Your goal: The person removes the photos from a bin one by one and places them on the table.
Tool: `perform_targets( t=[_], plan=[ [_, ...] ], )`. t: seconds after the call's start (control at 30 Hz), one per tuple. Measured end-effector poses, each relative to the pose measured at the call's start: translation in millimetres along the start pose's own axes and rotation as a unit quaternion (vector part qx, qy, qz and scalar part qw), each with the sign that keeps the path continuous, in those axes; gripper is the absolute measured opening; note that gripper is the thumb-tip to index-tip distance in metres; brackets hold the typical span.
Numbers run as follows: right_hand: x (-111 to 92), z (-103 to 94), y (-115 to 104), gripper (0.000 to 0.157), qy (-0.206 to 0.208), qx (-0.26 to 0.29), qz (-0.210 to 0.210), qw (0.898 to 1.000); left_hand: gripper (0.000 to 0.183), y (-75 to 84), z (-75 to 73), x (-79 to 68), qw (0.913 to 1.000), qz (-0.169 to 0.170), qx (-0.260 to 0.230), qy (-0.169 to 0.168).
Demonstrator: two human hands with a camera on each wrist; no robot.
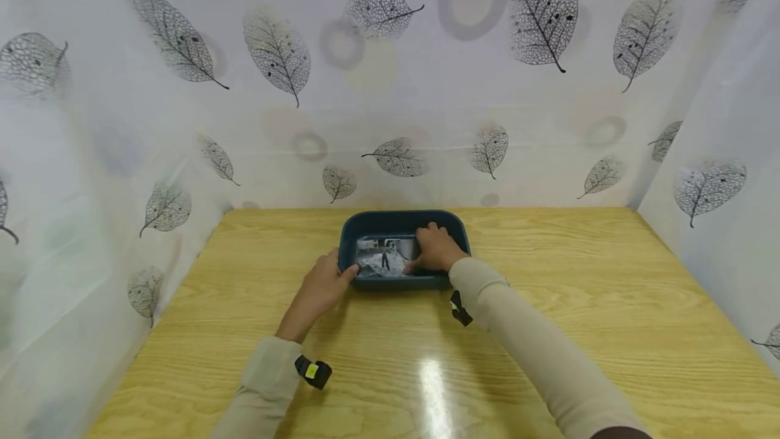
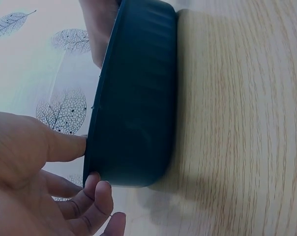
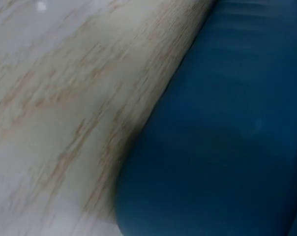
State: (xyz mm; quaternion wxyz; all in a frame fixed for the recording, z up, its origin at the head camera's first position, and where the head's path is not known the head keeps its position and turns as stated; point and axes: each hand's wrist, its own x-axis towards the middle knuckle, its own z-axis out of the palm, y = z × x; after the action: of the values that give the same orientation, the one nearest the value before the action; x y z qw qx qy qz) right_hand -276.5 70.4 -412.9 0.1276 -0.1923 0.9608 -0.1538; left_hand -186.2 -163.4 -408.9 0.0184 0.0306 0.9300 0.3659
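Observation:
A dark blue plastic basin [image 1: 402, 284] with rounded corners stands on the table. My left hand [image 1: 323, 283] holds its left front corner, thumb over the rim and fingers outside, as the left wrist view also shows. Inside the basin lies a flat, glossy black-and-white picture [image 1: 382, 259], which looks like a photo print or card. My right hand [image 1: 437, 249] reaches into the basin and grips the picture's right end, thumb near its front edge and curled fingers toward the back. Its palm hides that end. In the right wrist view only the basin's outer wall [image 3: 217, 132] shows, not the hand.
The light wood-grain table [image 1: 579, 317] spreads around the basin. Behind and at both sides hangs a white sheet [image 1: 390, 107] with printed leaves. Each sleeve cuff bears a small black wrist device, such as the left one [image 1: 313, 371].

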Motion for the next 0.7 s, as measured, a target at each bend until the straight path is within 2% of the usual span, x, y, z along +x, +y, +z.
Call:
perform_targets(
  t=[0.3,0.57,0.7],
  plan=[
    [3,1.8,6,0.067,0.052,0.052,0.009,0.997,0.035,2.3,0.0,-0.5,0.9999,-0.013,-0.001,-0.005],
    [5,-0.6,10,0.048,0.096,0.131,0.027,0.986,0.044,2.9,0.9,-0.5,0.9996,-0.026,0.003,-0.007],
    [4,-1.2,13,0.038,0.123,0.155,0.014,0.98,0.047,2.9,1.0,-0.3,0.9995,-0.03,0.01,-0.008]
  ],
)
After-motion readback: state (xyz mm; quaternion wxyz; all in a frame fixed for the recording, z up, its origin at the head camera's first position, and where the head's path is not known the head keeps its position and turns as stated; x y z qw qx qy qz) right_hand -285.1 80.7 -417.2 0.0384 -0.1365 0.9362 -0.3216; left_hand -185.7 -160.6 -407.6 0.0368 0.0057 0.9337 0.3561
